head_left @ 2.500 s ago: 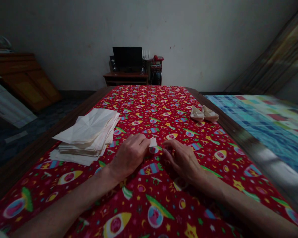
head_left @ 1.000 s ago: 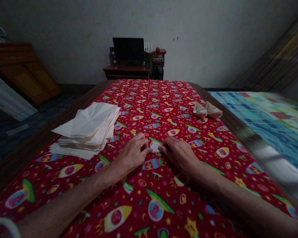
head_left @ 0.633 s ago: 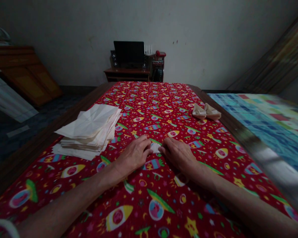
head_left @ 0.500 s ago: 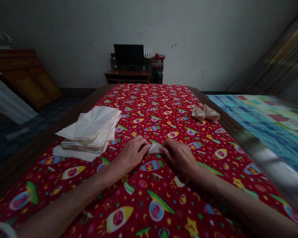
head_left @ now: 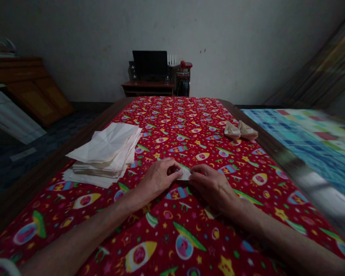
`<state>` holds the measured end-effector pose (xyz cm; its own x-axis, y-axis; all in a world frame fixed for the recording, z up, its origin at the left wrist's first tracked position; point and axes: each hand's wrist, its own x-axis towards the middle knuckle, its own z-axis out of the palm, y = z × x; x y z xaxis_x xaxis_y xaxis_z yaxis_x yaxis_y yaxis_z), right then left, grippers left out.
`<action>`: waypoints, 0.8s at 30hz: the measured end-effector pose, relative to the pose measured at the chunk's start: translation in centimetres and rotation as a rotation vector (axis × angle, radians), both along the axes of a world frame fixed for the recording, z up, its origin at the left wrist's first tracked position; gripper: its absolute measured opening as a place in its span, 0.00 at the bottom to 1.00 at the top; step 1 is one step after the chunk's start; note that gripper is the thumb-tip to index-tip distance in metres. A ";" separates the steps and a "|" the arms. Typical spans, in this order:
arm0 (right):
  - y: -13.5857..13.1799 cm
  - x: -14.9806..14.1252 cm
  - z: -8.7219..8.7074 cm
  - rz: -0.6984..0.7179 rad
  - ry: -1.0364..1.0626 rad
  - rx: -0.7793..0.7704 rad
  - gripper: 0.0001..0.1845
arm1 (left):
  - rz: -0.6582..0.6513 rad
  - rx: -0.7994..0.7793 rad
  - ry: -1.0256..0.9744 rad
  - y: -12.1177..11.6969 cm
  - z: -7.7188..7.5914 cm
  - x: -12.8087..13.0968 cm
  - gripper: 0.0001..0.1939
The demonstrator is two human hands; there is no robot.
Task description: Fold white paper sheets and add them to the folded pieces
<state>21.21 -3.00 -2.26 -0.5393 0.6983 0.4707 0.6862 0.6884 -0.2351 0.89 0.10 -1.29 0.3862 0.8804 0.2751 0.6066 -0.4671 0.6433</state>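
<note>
Between my two hands is a small piece of folded white paper (head_left: pixel 184 174), low over the patterned red cloth. My left hand (head_left: pixel 160 176) pinches its left end between thumb and fingers. At the other end, my right hand (head_left: pixel 213 183) grips the paper with thumb and bent fingers. Parts of the paper are hidden behind the fingertips. To the left lies a stack of creased white paper sheets (head_left: pixel 103 149), its top sheet askew. Folded paper shapes (head_left: pixel 240 131) stand at the far right of the cloth.
The red cloth (head_left: pixel 161 230) covers a dark wooden table (head_left: pixel 102 115). A monitor (head_left: pixel 150 63) with speakers stands on a desk by the back wall. On the left is a wooden cabinet (head_left: pixel 46 92); a bed with a checkered cover (head_left: pixel 299 134) is on the right.
My fingers have shifted on the folded paper, which now looks smaller and more tilted between them. The right hand's fingers have moved lower around its end. The stack has stayed put.
</note>
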 end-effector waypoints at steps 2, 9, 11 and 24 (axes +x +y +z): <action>0.0 0.1 0.3 0.035 0.072 -0.066 0.09 | 0.001 -0.002 -0.043 -0.2 0.1 0.1 0.01; 0.1 0.0 1.0 -0.047 0.244 -0.199 0.10 | 0.004 0.010 -0.145 -1.2 0.9 0.5 0.03; 0.2 -0.2 0.8 -0.022 0.219 -0.212 0.07 | -0.004 0.021 -0.149 -1.4 0.7 0.6 0.03; 0.5 0.0 1.0 -0.174 0.494 -0.421 0.09 | 0.075 0.082 -0.232 -0.8 1.1 -0.7 0.03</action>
